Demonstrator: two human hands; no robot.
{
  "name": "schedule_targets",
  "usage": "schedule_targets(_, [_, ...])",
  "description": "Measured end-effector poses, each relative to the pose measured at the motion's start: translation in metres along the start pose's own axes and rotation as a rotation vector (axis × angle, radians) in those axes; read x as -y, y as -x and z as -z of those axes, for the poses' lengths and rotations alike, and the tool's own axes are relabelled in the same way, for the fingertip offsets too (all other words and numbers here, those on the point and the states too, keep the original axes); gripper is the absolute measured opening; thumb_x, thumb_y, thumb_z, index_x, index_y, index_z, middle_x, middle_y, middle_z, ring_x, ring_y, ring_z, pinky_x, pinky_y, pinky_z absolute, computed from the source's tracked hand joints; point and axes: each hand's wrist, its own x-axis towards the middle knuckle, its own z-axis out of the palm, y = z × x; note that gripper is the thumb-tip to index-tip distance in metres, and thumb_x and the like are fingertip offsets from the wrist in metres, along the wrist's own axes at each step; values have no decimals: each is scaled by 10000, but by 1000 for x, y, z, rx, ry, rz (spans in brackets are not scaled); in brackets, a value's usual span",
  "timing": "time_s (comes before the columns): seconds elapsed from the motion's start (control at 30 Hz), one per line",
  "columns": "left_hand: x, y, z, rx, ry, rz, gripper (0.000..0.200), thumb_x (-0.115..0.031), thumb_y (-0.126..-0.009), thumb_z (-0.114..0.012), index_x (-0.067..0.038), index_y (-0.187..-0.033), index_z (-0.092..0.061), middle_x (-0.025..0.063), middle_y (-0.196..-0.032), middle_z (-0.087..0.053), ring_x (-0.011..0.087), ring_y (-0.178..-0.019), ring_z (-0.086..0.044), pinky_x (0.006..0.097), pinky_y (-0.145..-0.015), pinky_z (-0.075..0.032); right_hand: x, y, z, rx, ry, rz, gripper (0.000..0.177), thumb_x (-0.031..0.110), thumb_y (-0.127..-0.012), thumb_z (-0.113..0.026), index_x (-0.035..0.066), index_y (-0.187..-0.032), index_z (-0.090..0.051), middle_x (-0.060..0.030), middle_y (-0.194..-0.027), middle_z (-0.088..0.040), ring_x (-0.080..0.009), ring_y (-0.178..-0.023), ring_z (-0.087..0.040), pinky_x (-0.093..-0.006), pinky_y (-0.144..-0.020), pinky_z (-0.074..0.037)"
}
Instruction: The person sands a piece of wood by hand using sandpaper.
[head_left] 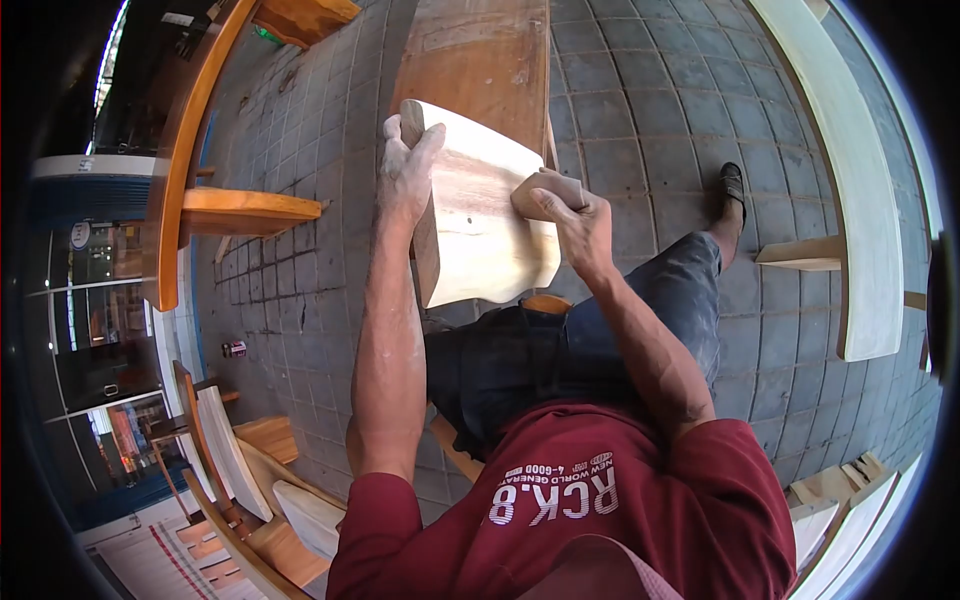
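A pale, curved wooden piece lies across the end of a brown wooden bench, above my lap. My left hand is wrapped round its far left corner, with fingers and thumb on either side of the edge. In my right hand is a small brown block, held against the right side of the pale piece. The block's underside is hidden. A small dark spot shows near the middle of the pale surface.
An orange wooden bench stands at the left, a pale bench at the right. Wooden pieces are gathered at the lower left, others at the lower right. A can lies on the grey tiled floor.
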Motion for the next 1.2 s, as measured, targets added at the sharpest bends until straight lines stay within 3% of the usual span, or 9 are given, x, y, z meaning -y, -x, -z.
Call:
schedule_targets(0.13, [12,-7,3,-12,-94,3,715,-476,-855,-613,-15,-1349,-381,186,-1091,-610,288,-1032,-580,404,-945,-430,-5,-1,-1,-1,-34,33,175,33,-946,-603,-22,-1084,-696,-67,-1027,-736,-139,-943,-660,-284,-872,-498])
schedule_targets(0.27, [1,-2,0,8,-55,-3,679,-472,-852,-611,-26,-1314,-391,193,-1088,-613,299,-1008,-584,415,-921,-439,1,1,-13,20,387,501,204,-50,-871,-567,-7,-1026,-694,-144,-1120,-714,-326,-1061,-675,-368,-930,-494])
schedule_targets(0.37, [-7,1,-2,18,-58,22,662,-467,-850,-608,-25,-1293,-391,195,-1091,-611,307,-994,-585,428,-903,-444,5,7,-27,45,580,695,282,-50,-855,-581,20,-1097,-706,-169,-1104,-709,-329,-1003,-677,-406,-850,-532])
schedule_targets(0.57, [-13,-2,-5,5,-91,0,701,-447,-838,-618,3,-1317,-372,204,-1077,-610,320,-1019,-587,418,-930,-441,-31,3,-8,72,835,232,186,32,-840,-529,29,-953,-677,-223,-964,-698,-380,-900,-668,-458,-780,-538])
schedule_targets(0.7, [-18,1,-11,-3,-91,14,716,-450,-836,-621,12,-1321,-368,210,-1077,-607,321,-1030,-585,414,-944,-434,-3,5,-26,-4,641,588,229,12,-813,-530,23,-980,-686,-194,-1034,-702,-363,-1010,-656,-428,-887,-527])
schedule_targets(0.97, [-12,-4,-8,-28,-126,-43,655,-435,-859,-610,28,-1271,-399,211,-1028,-606,316,-980,-586,407,-921,-438,-30,-2,-9,150,861,177,302,3,-835,-550,1,-1097,-701,-219,-1066,-694,-383,-920,-659,-440,-843,-534])
schedule_targets(1.03, [-18,-2,-14,-10,-121,-26,652,-434,-858,-610,26,-1269,-400,214,-1026,-605,320,-975,-588,410,-920,-437,-6,3,-16,50,627,490,299,16,-843,-551,8,-1099,-705,-232,-979,-687,-393,-900,-659,-452,-817,-530])
schedule_targets(1.1, [-35,9,-15,21,-84,18,665,-439,-849,-614,21,-1278,-397,222,-1039,-604,324,-983,-591,416,-929,-433,2,6,-19,51,561,531,298,17,-843,-557,12,-1100,-707,-230,-953,-684,-398,-882,-658,-463,-798,-524])
schedule_targets(1.2, [-19,3,-8,-22,-153,1,633,-421,-855,-612,19,-1257,-399,202,-1019,-606,319,-960,-586,411,-912,-438,-22,1,-7,118,809,121,294,12,-843,-566,17,-1100,-708,-234,-949,-680,-401,-858,-655,-475,-777,-512])
